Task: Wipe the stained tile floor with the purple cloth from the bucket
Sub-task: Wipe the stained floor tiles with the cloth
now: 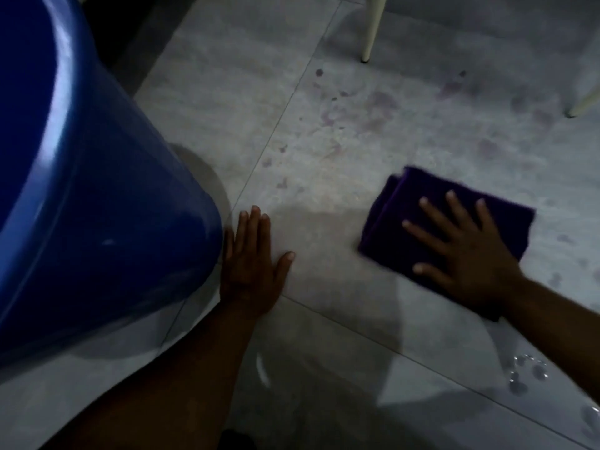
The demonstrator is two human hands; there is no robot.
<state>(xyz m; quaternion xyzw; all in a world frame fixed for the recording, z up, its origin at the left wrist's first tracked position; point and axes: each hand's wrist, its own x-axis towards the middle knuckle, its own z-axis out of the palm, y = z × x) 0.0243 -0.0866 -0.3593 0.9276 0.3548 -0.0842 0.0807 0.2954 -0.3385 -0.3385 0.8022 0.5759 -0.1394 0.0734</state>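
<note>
A folded purple cloth [412, 203] lies flat on the grey tile floor [324, 222] at the right. My right hand [467, 254] presses down on it with fingers spread. My left hand [253, 267] rests flat on the floor, fingers together, right beside the base of the big blue bucket [91, 196] that fills the left side. Purplish stains [357, 118] and dark spots mark the tiles beyond both hands, reaching to the far right.
Two pale chair legs stand on the floor at the back, one [370, 34] at the top middle and one [584, 102] at the right edge. Water droplets [526, 371] sit on the tile near my right forearm. A dark strip runs behind the bucket.
</note>
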